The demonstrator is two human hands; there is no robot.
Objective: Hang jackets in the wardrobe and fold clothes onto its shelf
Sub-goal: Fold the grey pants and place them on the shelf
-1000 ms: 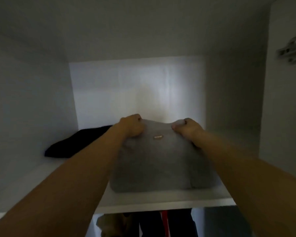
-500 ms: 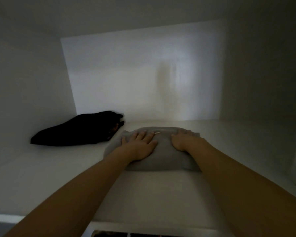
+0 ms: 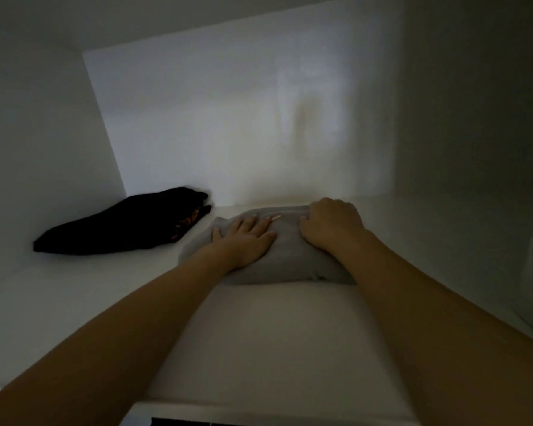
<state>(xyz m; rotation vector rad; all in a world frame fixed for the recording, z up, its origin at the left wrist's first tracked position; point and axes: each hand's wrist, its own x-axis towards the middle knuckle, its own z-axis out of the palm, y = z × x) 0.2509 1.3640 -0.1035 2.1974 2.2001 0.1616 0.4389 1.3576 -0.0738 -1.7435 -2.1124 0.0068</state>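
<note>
Hands first: both arms reach deep into the wardrobe (image 3: 43, 142), a white box with a pale back wall, and both hands lie on the same folded garment. Underneath runs the shelf (image 3: 274, 339), white and wide, its front edge at the bottom of the view. On it, near the back wall and about the middle, sits the grey garment (image 3: 286, 256), folded into a thick pad with a small light tag on its top. Just to its left, towards the back left corner, lies a black garment (image 3: 120, 226), loosely folded and flat; whether the two touch is hard to tell in the dim light. The left hand (image 3: 243, 241) rests flat on the grey pad, fingers straight and spread, pressing down and gripping nothing. The right hand (image 3: 333, 222) has its fingers curled over the pad's far right edge, holding the cloth there.
</note>
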